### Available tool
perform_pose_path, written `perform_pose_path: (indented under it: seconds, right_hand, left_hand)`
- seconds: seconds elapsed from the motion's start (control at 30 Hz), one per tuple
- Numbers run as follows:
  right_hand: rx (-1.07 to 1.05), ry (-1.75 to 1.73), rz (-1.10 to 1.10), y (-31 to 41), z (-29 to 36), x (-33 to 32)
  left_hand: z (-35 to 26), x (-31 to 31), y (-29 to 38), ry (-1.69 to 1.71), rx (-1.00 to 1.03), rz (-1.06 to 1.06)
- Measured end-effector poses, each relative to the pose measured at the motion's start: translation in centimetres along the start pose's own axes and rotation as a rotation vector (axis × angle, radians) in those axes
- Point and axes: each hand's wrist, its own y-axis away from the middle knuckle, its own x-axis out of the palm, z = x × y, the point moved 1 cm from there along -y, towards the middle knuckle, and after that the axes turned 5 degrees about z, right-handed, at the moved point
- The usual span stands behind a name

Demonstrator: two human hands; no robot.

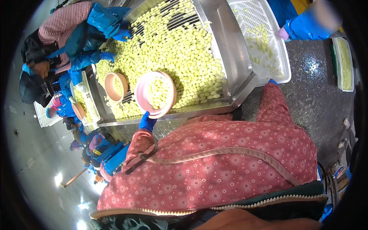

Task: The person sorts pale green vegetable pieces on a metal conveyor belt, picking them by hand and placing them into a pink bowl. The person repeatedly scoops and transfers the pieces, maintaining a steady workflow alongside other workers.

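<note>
My left hand [147, 123], in a blue glove, grips the near rim of a pink plastic basin [141, 90]. A second, tan rim shows around it, like a nested basin. Pale green oval pieces [158, 92], like grapes or beans, lie inside. The basin rests over more such pieces [184, 57], spread on a slatted metal sorting table [237, 54]. At the near rim of a white perforated plastic crate [283, 64] is my right hand [272, 82], blue-gloved. The sleeve hides most of it, so its grip cannot be seen. Scattered green pieces [261, 37] lie in the crate.
A smaller tan bowl [107, 86] stands left on the table. A co-worker's blue-gloved hand [122, 35] is across it. Another person's pink-gloved hand [283, 33] touches the crate's far side. A filled crate [345, 64] sits far right; another [93, 107] adjoins the table's left end.
</note>
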Motion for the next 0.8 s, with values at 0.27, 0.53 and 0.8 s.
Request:
perform_pose_path:
  seconds: [0.27, 0.53, 0.8]
  right_hand:
    - [-0.017, 0.045, -0.057, -0.2, -0.4, -0.6]
    - [-0.518, 0.469, -0.708, 2.7, 5.9, 0.2]
    - [-0.913, 0.340, 0.921, 17.5, 7.1, 17.2]
  left_hand:
    - [-1.2, 0.5, 0.2, -0.047, 0.028, -0.045]
    - [-4.1, -3.7, 3.5, -0.030, 0.100, -0.111]
    - [-4.3, -9.5, 7.6, -0.046, 0.203, -0.172]
